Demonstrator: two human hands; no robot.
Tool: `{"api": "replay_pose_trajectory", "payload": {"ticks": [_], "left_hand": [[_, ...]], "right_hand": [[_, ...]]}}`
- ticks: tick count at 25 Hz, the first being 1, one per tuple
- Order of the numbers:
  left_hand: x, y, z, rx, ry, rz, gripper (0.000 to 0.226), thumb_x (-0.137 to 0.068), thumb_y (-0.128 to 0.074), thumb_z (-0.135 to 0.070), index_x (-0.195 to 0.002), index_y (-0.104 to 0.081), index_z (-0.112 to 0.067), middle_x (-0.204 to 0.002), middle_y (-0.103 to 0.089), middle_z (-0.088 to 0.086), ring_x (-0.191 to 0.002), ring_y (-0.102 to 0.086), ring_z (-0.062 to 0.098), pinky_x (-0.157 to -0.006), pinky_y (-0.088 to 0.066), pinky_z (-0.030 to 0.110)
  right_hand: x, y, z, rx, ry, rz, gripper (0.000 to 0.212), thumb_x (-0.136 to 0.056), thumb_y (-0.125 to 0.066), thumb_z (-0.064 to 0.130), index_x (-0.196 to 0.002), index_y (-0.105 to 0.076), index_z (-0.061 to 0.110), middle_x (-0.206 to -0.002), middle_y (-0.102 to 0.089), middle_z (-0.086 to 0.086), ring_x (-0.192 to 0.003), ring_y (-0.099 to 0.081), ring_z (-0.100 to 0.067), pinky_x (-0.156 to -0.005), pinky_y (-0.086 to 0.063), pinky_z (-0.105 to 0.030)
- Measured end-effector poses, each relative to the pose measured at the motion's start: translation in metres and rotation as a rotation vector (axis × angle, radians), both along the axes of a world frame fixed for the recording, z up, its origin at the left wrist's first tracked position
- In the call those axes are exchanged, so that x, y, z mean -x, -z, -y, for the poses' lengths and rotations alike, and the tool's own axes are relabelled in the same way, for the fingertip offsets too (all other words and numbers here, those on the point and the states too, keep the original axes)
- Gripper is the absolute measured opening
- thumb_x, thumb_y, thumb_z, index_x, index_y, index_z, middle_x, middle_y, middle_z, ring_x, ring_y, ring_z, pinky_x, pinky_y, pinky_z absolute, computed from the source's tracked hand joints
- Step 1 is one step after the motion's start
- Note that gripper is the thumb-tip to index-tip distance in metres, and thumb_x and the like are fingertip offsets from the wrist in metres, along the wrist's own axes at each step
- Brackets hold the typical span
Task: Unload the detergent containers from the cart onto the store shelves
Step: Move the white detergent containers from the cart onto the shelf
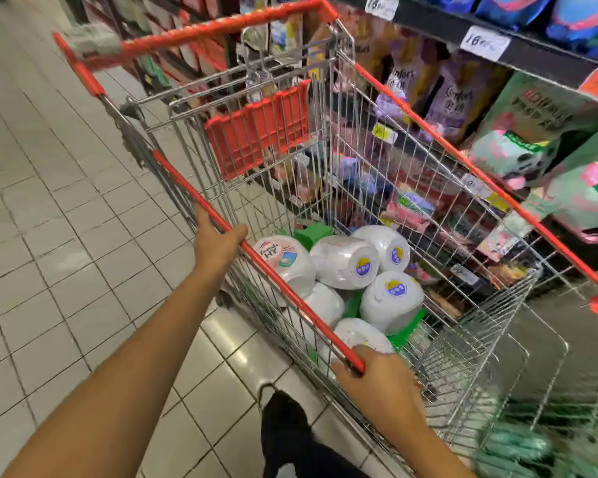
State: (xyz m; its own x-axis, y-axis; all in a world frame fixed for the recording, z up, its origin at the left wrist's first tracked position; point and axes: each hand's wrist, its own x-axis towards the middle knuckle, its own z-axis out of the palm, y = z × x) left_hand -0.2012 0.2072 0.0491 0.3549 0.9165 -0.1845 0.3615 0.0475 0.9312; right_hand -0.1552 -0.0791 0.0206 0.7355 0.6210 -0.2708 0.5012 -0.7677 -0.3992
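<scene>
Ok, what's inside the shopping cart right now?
About six white detergent containers lie piled in the cart, green parts among them. Anything beneath the pile is covered.

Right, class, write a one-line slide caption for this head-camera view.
Left hand and right hand grip the red side rail of a wire cart holding white detergent jugs beside stocked store shelves.

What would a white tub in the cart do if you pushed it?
It would probably roll: the tub looks round and lies on its side. Its smooth plastic may be slippery. Other tubs piled against it in the cart would likely stop it soon.
</scene>
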Motion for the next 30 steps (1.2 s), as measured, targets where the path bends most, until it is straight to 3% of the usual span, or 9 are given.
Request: {"api": "replay_pose_trajectory", "payload": {"ticks": [6, 10, 13, 18, 21, 24, 26, 28, 30], "left_hand": [[-0.014, 0.001, -0.097, -0.046, -0.080, 0.017, 0.076, -0.084, -0.064, -0.008, -0.149, -0.025, -0.016, -0.124, -0.055, 0.026, -0.075, -0.058, 0.015, -0.078, -0.052, 0.035], [-0.025, 0.000, -0.160, -0.029, -0.116, 0.010, 0.101, -0.081, -0.064, -0.007, -0.154, 0.003, -0.029, -0.092, -0.057, 0.010, -0.061, -0.054, 0.013, -0.063, -0.046, 0.026], [-0.031, 0.000, -0.210, 0.010, -0.098, -0.006, 0.108, -0.083, -0.065, -0.007, -0.150, 0.015, -0.037, -0.097, -0.058, 0.007, -0.064, -0.054, 0.018, -0.067, -0.049, 0.032], [-0.036, 0.000, -0.287, -0.017, -0.060, -0.042, 0.108, -0.085, -0.063, -0.008, -0.150, 0.017, -0.037, -0.073, -0.053, 0.003, -0.057, -0.052, 0.018, -0.057, -0.051, 0.034], [-0.040, 0.002, -0.335, -0.021, -0.028, -0.058, 0.107, -0.085, -0.064, -0.015, -0.149, 0.018, -0.040, -0.091, -0.063, 0.013, -0.060, -0.056, 0.018, -0.067, -0.055, 0.038], [-0.041, 0.004, -0.384, -0.064, 0.036, -0.067, 0.107, -0.087, -0.063, -0.020, -0.147, 0.023, -0.039, -0.116, -0.063, 0.020, -0.059, -0.058, 0.010, -0.051, -0.044, 0.019], [-0.046, 0.002, -0.413, -0.059, 0.080, -0.042, 0.108, -0.087, -0.063, -0.019, -0.146, 0.026, -0.039, -0.128, -0.058, 0.020, -0.064, -0.061, 0.009, -0.048, -0.045, 0.015], [-0.051, 0.001, -0.439, -0.035, 0.108, -0.021, 0.109, -0.087, -0.063, -0.017, -0.146, 0.026, -0.039, -0.141, -0.047, 0.025, -0.073, -0.065, 0.017, -0.052, -0.052, 0.019], [-0.054, 0.003, -0.452, -0.038, 0.091, 0.030, 0.107, -0.087, -0.061, -0.011, -0.147, 0.024, -0.037, -0.143, -0.042, 0.029, -0.072, -0.066, 0.016, -0.042, -0.046, 0.011]], "right_hand": [[-0.009, 0.008, -0.100, 0.007, -0.019, 0.034, 0.034, -0.089, -0.047, 0.052, -0.079, -0.056, 0.021, -0.075, -0.065, -0.004, -0.075, -0.059, -0.027, -0.066, -0.041, -0.033], [-0.020, 0.007, -0.163, -0.012, -0.010, -0.022, 0.033, -0.090, -0.046, 0.054, -0.098, -0.064, 0.027, -0.091, -0.070, -0.001, -0.090, -0.064, -0.022, -0.074, -0.045, -0.030], [-0.031, 0.009, -0.207, -0.076, -0.010, -0.089, 0.027, -0.090, -0.052, 0.046, -0.098, -0.067, 0.025, -0.088, -0.071, -0.003, -0.085, -0.063, -0.022, -0.070, -0.042, -0.030], [-0.041, 0.009, -0.282, -0.121, 0.061, -0.124, 0.021, -0.088, -0.057, 0.043, -0.088, -0.066, 0.024, -0.070, -0.061, 0.000, -0.067, -0.049, -0.019, -0.067, -0.044, -0.030], [-0.047, 0.010, -0.328, -0.090, 0.082, -0.092, 0.023, -0.088, -0.057, 0.045, -0.090, -0.065, 0.024, -0.075, -0.065, -0.002, -0.074, -0.058, -0.025, -0.068, -0.046, -0.032], [-0.052, 0.006, -0.373, -0.055, 0.083, -0.070, 0.027, -0.088, -0.056, 0.051, -0.094, -0.067, 0.027, -0.079, -0.069, 0.001, -0.080, -0.064, -0.025, -0.066, -0.047, -0.032], [-0.056, 0.003, -0.400, -0.052, 0.090, -0.069, 0.026, -0.087, -0.058, 0.053, -0.088, -0.066, 0.029, -0.065, -0.062, 0.005, -0.071, -0.061, -0.021, -0.063, -0.047, -0.031], [-0.057, 0.000, -0.427, -0.077, 0.105, -0.084, 0.020, -0.086, -0.061, 0.051, -0.083, -0.068, 0.032, -0.058, -0.055, 0.009, -0.064, -0.057, -0.018, -0.060, -0.047, -0.030], [-0.055, 0.002, -0.442, -0.099, 0.097, -0.092, 0.018, -0.084, -0.065, 0.049, -0.069, -0.064, 0.038, -0.051, -0.050, 0.011, -0.058, -0.052, -0.013, -0.055, -0.042, -0.029]]}}
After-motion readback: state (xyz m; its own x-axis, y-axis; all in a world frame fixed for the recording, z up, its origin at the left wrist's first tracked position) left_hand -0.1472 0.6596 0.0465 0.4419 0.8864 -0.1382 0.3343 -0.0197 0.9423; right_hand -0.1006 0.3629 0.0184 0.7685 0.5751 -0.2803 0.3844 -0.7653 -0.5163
